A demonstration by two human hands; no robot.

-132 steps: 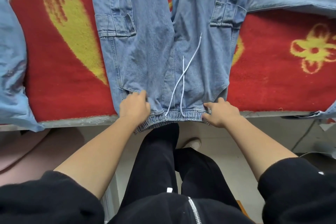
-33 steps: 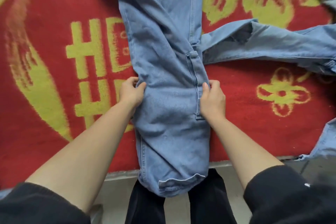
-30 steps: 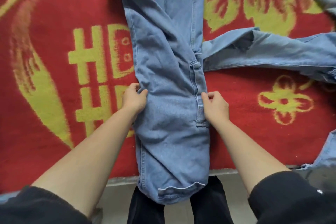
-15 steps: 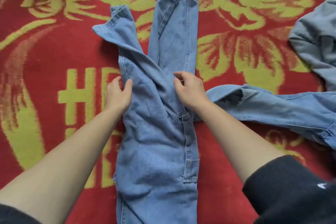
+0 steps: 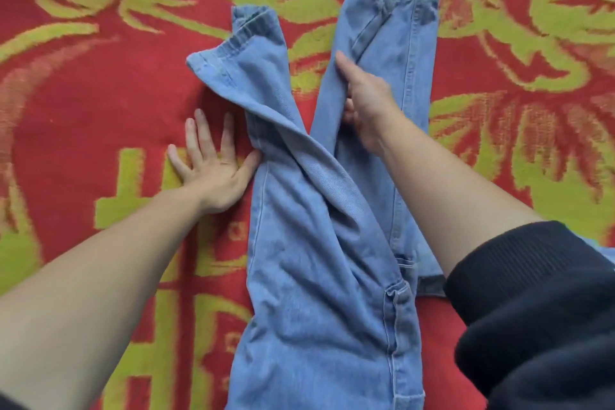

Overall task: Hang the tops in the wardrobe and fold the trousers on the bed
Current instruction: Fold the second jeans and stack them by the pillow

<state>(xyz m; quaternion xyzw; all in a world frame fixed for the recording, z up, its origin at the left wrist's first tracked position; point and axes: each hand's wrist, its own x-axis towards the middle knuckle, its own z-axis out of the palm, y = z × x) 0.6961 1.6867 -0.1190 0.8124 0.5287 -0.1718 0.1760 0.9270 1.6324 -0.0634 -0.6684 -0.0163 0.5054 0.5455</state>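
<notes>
item: left hand [image 5: 213, 163]. laid flat, palm down, fingers straight and spread, on the bed cover [image 5: 83, 103]. the thumb touches the outer edge of the jeans [image 5: 316, 293]. nothing is held.

item: right hand [image 5: 366, 100]. set on the flat leg [image 5: 402, 53], thumb pointed up along its inner edge. the fingers are curled under that edge and appear to pinch the cloth.

item: jeans, pale blue denim. spread lengthwise on the bed cover, with the cuffs at the far end and the legs splayed in a v. the twisted leg [image 5: 253, 76] is rolled over on itself and crosses the seat in a thick diagonal ridge. its cuff is skewed to the left.

item: black sleeve [image 5: 532, 293], pushed up the right forearm.

step judged in hand: the legs are to be laid one on the other before the lengthwise fold is made.

handling notes: the twisted leg is best freed first, its ridge smoothed flat from seat to cuff. the flat leg is then to be carried across, held at the pinched edge. cuffs and side seams are to be matched before any pressure is applied. the seat is to be kept anchored so the denim is not dragged across the pile.
</notes>
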